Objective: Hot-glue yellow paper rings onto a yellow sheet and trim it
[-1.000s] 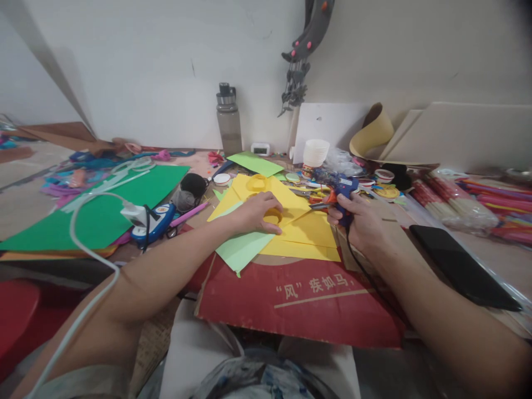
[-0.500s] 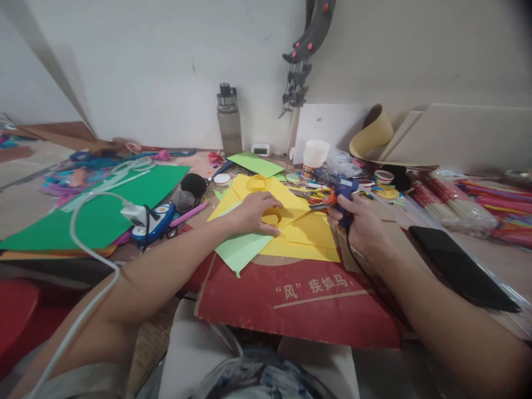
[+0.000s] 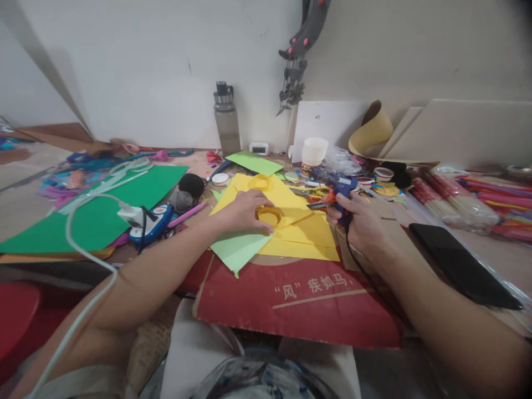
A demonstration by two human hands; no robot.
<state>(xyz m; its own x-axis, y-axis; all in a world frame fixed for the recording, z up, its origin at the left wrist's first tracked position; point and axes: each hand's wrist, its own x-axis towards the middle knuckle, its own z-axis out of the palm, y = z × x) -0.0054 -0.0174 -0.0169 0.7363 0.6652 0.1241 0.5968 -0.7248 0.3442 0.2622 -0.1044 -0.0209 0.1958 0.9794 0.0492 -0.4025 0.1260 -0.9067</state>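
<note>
My right hand (image 3: pixel 361 217) is wrapped round a blue hot glue gun (image 3: pixel 346 191), whose tip points left over the yellow paper. A black cord hangs from its grip. At the middle, my left hand (image 3: pixel 246 211) has its fingers curved and apart at the left side of a yellow paper ring (image 3: pixel 275 220). The ring stands on yellow paper sheets (image 3: pixel 307 235). A second yellow paper ring (image 3: pixel 258 181) stands farther back on the yellow paper. Under my left hand lies a pale green sheet (image 3: pixel 239 252), its corner reaching over the red cardboard (image 3: pixel 316 310).
A grey water bottle (image 3: pixel 226 119) and stacked white paper cups (image 3: pixel 315 151) stand near the wall. Dark green card (image 3: pixel 153 194), a blue-white power strip (image 3: pixel 154 224) and dark yarn balls (image 3: pixel 189 188) lie left. A black phone (image 3: pixel 461 266) lies right.
My left hand has drawn slightly left from the nearer yellow ring, so more of the ring shows. My right hand with the glue gun has stayed almost still.
</note>
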